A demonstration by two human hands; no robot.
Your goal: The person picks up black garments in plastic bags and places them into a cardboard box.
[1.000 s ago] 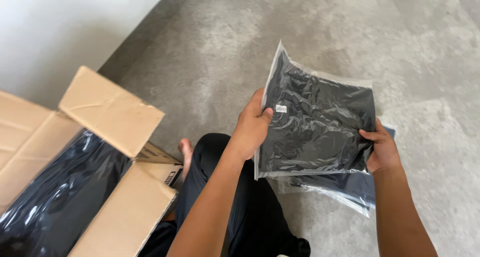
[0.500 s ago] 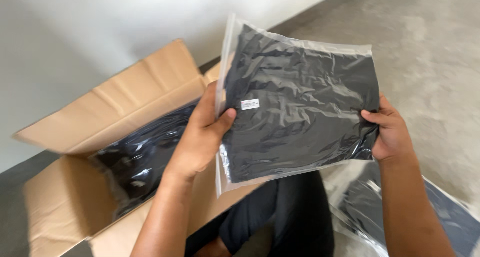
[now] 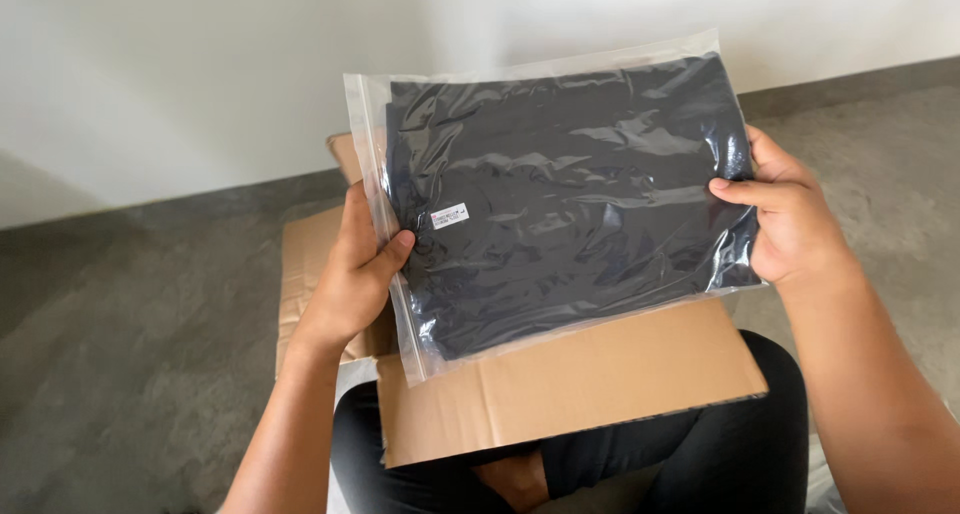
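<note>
A clear plastic bag (image 3: 560,204) with a folded black garment inside is held up flat in front of me, a small white sticker on its lower left. My left hand (image 3: 355,269) grips the bag's left edge, thumb on the front. My right hand (image 3: 790,219) grips its right edge the same way. Directly below the bag lies an open cardboard box (image 3: 560,384), its near flap folded toward me over my crossed legs. The bag hides the inside of the box.
A white wall (image 3: 200,74) rises close behind the box, with a dark skirting strip at its foot. Grey carpet (image 3: 130,374) covers the floor on both sides. My legs in black trousers (image 3: 720,454) are under the box flap.
My view and the bag have swung left, from the carpet to above the box. The pile of other bags on the right has left the frame. Both hands keep their grip.
</note>
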